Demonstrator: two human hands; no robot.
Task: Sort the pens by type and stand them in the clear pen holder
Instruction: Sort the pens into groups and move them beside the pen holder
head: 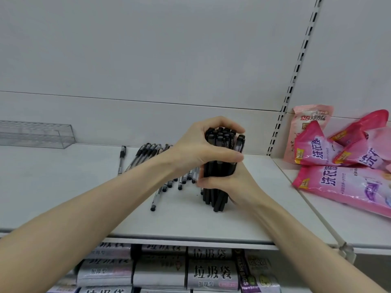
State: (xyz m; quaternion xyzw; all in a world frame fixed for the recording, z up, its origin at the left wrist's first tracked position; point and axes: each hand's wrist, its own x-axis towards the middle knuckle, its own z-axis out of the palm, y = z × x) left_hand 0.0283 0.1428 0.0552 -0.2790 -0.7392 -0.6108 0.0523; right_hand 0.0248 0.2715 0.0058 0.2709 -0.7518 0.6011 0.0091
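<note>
The top of a bundle of black pens is cupped by the left hand, with the fingers curled over the caps and the thumb pressed against the side. The lower half is gripped by the right hand, which is wrapped round the barrels. The bundle is held upright, its lower ends set on the shelf and slightly splayed below the right hand. One pen is seen standing loose just past the left fingertips. Behind the left wrist a heap of clear-barrelled pens is laid flat. The clear pen holder is placed well beyond the left forearm, against the back wall.

To do this step well, the ends should be tapped level on the shelf and the loose pen drawn in before the bundle is carried across. If the grip is slackened, the splayed pens would probably be dropped.
</note>
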